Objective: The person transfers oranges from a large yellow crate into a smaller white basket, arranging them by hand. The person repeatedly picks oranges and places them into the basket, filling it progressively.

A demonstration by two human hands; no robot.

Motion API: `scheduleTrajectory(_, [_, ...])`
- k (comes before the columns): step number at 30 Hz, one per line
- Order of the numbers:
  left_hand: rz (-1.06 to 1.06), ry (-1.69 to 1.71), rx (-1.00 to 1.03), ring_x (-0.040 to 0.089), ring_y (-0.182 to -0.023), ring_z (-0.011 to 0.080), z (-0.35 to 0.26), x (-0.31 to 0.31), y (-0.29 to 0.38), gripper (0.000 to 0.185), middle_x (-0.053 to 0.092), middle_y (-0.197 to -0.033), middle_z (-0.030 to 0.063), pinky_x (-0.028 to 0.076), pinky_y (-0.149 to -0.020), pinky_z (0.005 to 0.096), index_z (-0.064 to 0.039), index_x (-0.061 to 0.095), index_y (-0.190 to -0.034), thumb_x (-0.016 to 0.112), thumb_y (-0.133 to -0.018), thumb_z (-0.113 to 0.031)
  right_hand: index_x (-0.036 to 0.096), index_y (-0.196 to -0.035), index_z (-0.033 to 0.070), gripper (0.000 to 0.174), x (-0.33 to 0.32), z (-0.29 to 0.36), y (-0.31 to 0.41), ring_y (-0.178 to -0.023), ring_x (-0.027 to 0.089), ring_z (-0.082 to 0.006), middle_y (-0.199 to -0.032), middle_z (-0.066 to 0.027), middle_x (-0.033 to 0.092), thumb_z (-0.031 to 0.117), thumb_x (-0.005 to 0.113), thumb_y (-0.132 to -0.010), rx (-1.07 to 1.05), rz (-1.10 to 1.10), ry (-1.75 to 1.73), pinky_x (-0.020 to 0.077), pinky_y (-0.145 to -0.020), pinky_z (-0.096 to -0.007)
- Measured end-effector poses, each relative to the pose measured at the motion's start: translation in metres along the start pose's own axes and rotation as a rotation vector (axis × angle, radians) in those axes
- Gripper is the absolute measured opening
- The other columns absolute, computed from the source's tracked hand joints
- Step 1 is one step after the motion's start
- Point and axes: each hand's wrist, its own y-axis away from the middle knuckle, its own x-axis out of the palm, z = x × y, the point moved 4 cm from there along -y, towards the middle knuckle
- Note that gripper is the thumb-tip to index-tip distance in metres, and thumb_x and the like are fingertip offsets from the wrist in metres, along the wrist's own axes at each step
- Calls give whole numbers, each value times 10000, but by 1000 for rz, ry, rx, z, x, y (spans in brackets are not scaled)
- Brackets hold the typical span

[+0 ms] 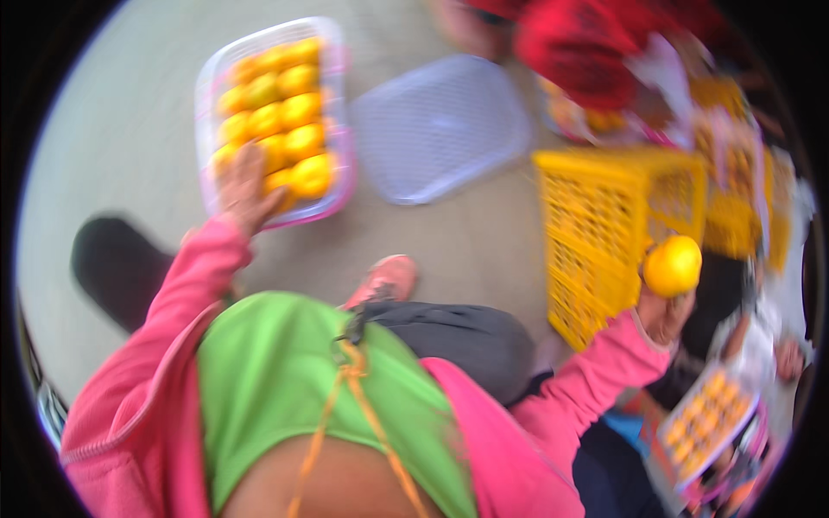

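Observation:
My left hand (245, 188) lies palm down with fingers spread on the near left fruit in a plastic basket (337, 155). Rows of orange citrus fruits (302, 109) fill this basket, which has a white and pink rim. On the right, my right hand (667, 311) holds one round orange citrus fruit (673, 265) beside a yellow slatted plastic crate (592, 207). Whatever the crate holds is hidden from this side. A pale, translucent mesh-patterned plastic lid (447, 129) is on the floor between basket and crate.
A person in red (576, 52) is at the upper right, near another fruit container. More yellow crates (732, 220) stand behind the near one. Low on the right, a person in white (758, 337) is beside a tray of fruit (706, 424). My shoe (392, 278) is below the lid.

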Motion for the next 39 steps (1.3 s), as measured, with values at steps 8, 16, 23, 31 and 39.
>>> scheduleTrajectory(8, [64,180,-77,289,-1288,282,-5,-16,-9,737,330,-1361,140,84,-1067,549,-67,351,-1320,554,-768,-511,501,-1092,35,395,328,-143,-48,-647,547,-148,-767,-90,588,310,580,-820,460,1026,556,426,-570,-260])
scheduleTrajectory(16, [70,275,-90,307,-1271,281,-2,-20,-8,728,342,-1349,127,96,-1062,554,-75,381,-1296,615,-733,-472,586,-1096,40,531,446,-276,-38,-843,608,-280,-898,-187,631,474,583,-789,173,1325,1673,459,-785,-336])
scheduleTrajectory(23, [53,287,-86,321,-1265,282,0,-20,-8,732,356,-1341,135,91,-1061,562,-68,387,-1295,611,-728,-472,489,-1210,22,606,416,-269,-51,-955,586,-318,-1013,-189,607,319,723,-737,159,1432,1055,449,-840,-370])
scheduleTrajectory(31, [57,269,-90,319,-1265,284,-2,-20,-8,736,356,-1338,137,101,-1058,565,-66,387,-1293,620,-718,-463,617,-1001,-10,425,429,-268,-55,-568,520,-175,-707,-96,593,345,687,-779,537,1368,1241,425,-529,-296])
scheduleTrajectory(39, [80,252,-74,311,-1267,286,-4,-24,-9,737,357,-1327,135,112,-1055,566,-66,387,-1291,615,-722,-476,621,-947,12,356,425,-267,-51,-479,472,-136,-618,-39,527,349,624,-833,631,1360,1278,392,-435,-275])
